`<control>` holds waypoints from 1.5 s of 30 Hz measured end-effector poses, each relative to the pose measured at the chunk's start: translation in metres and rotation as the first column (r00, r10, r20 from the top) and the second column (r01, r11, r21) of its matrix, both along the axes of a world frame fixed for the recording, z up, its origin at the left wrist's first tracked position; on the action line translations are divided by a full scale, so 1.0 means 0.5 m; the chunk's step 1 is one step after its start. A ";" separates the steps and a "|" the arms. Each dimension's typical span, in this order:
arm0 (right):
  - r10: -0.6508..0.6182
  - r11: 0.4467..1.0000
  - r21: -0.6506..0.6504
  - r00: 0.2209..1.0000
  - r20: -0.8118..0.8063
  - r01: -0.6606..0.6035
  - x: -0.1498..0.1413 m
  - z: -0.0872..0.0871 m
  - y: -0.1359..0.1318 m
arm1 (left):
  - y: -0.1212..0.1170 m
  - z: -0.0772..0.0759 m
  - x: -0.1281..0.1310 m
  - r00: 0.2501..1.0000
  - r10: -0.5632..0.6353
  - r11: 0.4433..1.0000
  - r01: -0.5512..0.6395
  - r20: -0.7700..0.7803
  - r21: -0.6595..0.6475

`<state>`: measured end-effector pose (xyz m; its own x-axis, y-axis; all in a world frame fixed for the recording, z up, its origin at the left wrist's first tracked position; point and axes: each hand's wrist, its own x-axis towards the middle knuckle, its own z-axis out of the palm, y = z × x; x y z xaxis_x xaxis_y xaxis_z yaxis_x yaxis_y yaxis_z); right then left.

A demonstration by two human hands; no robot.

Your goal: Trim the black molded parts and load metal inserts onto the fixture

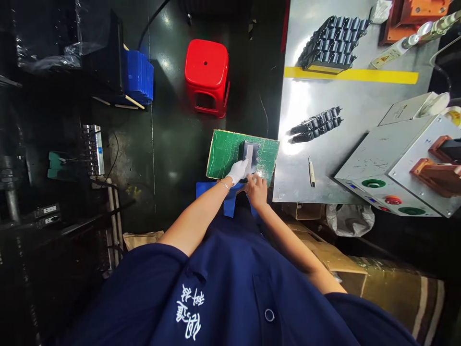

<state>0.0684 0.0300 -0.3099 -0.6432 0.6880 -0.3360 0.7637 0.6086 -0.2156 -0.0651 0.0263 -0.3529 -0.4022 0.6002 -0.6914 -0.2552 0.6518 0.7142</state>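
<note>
A green cutting mat (225, 153) lies on my lap in front of me. On it rests a small dark block with a pale grey strip (250, 156) on top. My left hand (237, 171), in a white glove, lies on the block's near left side with its fingers against the strip. My bare right hand (257, 188) sits at the block's near edge, fingers curled as in a pinch; what they hold is too small to make out.
A metal table (306, 105) stands to the right with stacks of dark parts (333, 43), a shorter row of parts (315, 125), a small knife (311, 172), a yellow tape line and a grey control box (396, 168). A red stool (207, 72) stands ahead on the dark floor. Cardboard lies at the lower right.
</note>
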 end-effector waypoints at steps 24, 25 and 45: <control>-0.003 1.000 0.011 0.998 -0.062 0.003 -0.088 -0.019 0.120 | 0.011 -0.012 0.000 0.998 0.032 0.998 -0.030 0.054 -0.048; -0.032 0.999 0.024 0.996 -0.087 0.034 -0.119 -0.026 0.156 | 0.012 -0.012 0.000 0.998 0.033 0.998 -0.030 0.052 -0.061; 0.100 0.992 -0.083 0.987 0.124 -0.090 -0.073 0.055 0.086 | 0.010 0.011 -0.010 0.999 -0.040 0.995 0.041 0.009 -0.095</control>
<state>0.0317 0.0729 -0.2824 -0.6530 0.5947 -0.4689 0.7273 0.6652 -0.1692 -0.0702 0.0310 -0.3475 -0.3738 0.5473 -0.7489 -0.2321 0.7265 0.6468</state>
